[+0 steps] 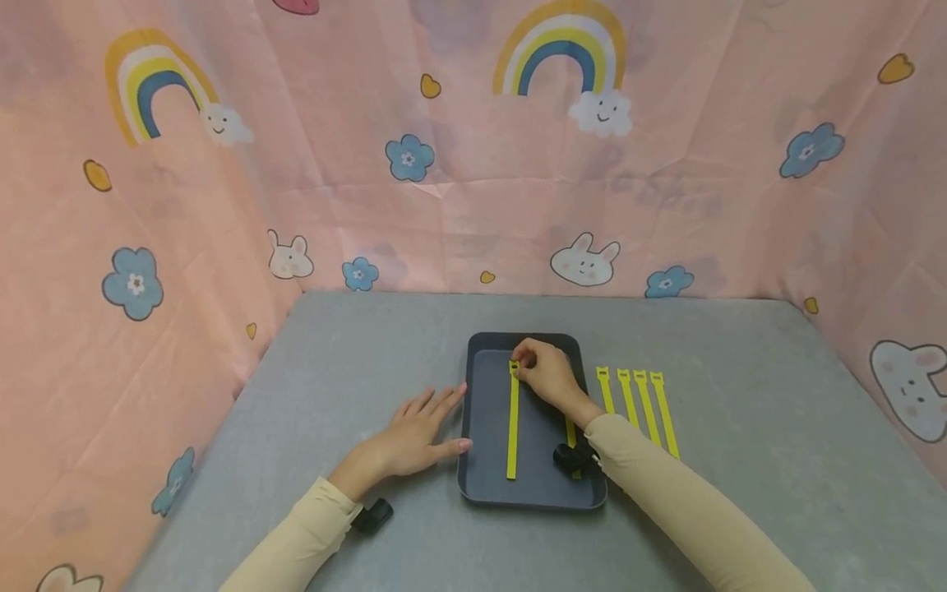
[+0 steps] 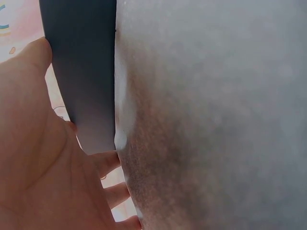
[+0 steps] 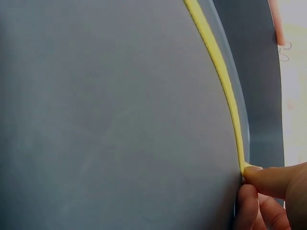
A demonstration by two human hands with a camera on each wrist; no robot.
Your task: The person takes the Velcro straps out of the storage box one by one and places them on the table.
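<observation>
A dark grey tray (image 1: 484,489) lies on the table with its long sides running away from me. Inside it, my right hand (image 1: 550,376) pinches the slotted head of a yellow cable strap (image 1: 513,436) between thumb and finger. This strap (image 3: 225,79) lies lengthwise along the tray floor in the right wrist view. A second yellow strap (image 1: 570,432) is in the tray's right part, partly hidden by my right wrist. My left hand (image 1: 414,436) is at the tray's left side, fingers extended, with thumb and fingertips touching the tray wall (image 2: 91,76).
Several more yellow straps (image 1: 663,411) lie side by side on the grey table (image 1: 777,427) right of the tray, their lower ends partly behind my right sleeve (image 1: 681,493). A pink patterned cloth (image 1: 473,222) hangs around the table's back and sides.
</observation>
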